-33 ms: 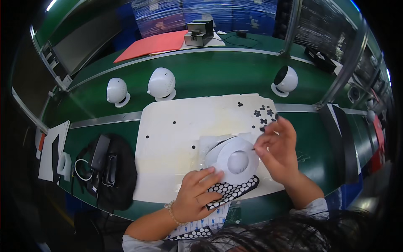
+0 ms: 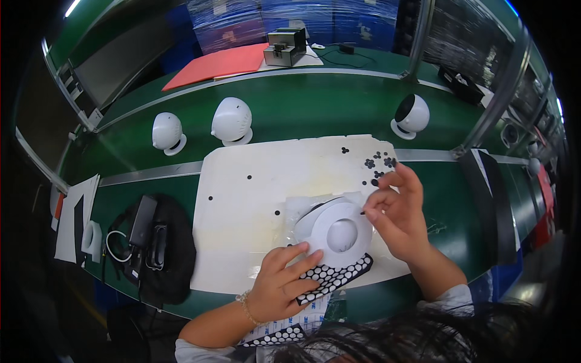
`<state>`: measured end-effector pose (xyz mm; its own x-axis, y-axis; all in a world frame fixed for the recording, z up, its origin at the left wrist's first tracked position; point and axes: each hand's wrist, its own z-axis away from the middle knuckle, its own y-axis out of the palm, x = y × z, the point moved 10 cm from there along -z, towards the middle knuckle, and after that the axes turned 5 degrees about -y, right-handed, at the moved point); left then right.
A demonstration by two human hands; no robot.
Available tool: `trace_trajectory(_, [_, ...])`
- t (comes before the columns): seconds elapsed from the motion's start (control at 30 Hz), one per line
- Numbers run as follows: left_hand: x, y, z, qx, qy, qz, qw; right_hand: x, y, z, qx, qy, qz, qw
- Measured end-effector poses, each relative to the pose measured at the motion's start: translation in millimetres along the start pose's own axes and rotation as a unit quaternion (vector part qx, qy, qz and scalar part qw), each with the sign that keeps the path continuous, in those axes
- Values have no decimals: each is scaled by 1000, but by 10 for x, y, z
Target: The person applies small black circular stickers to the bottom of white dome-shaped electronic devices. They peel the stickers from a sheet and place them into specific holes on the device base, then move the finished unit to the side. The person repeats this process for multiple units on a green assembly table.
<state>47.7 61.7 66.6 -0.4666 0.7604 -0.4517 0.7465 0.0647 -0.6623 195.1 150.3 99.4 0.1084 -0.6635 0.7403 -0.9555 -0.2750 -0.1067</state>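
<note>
See a glossy green counter (image 2: 457, 212), with a large cream sheet (image 2: 224, 242) flat across its middle. At left, find a soft black bundle (image 2: 181, 260), perhaps a bag, plus a curved white plastic piece (image 2: 92, 240). At right, note a long dark sheet (image 2: 497, 212). Beyond the metal strip (image 2: 151, 173), spot two white ball-shaped devices (image 2: 232, 118) on round bases and a third with a black face (image 2: 407, 109).

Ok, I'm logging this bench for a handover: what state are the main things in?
White ring-faced unit: lying on clear plastic, touched by left hand.
Dotted sheet: partly under left hand.
Right hand: fingers curled, at the unit's right edge.
White mat: flat, stained yellowish.
Black dots: scattered, some clustered.
Three white devices: upright on their bases.
</note>
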Motion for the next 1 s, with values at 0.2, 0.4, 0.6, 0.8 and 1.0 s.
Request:
trace_trajectory(0.2, [21,69,-11,25,-25,-21,999,-107,153,-71,102,-1,48,994])
trace_trajectory(0.4, [37,48,22,32,-35,-28,998,-77,219,-85,128,-23,109,986])
trace_trajectory(0.6, [50,43,41,29,-38,-25,999,-72,213,-89,117,-23,102,988])
trace_trajectory(0.8, [48,53,37,32,-41,-27,998,150,248,-37,82,-146,231,958])
trace_trajectory(1.0, [43,51,13,42,-48,-19,998,488,344,-88,129,-217,377,891])
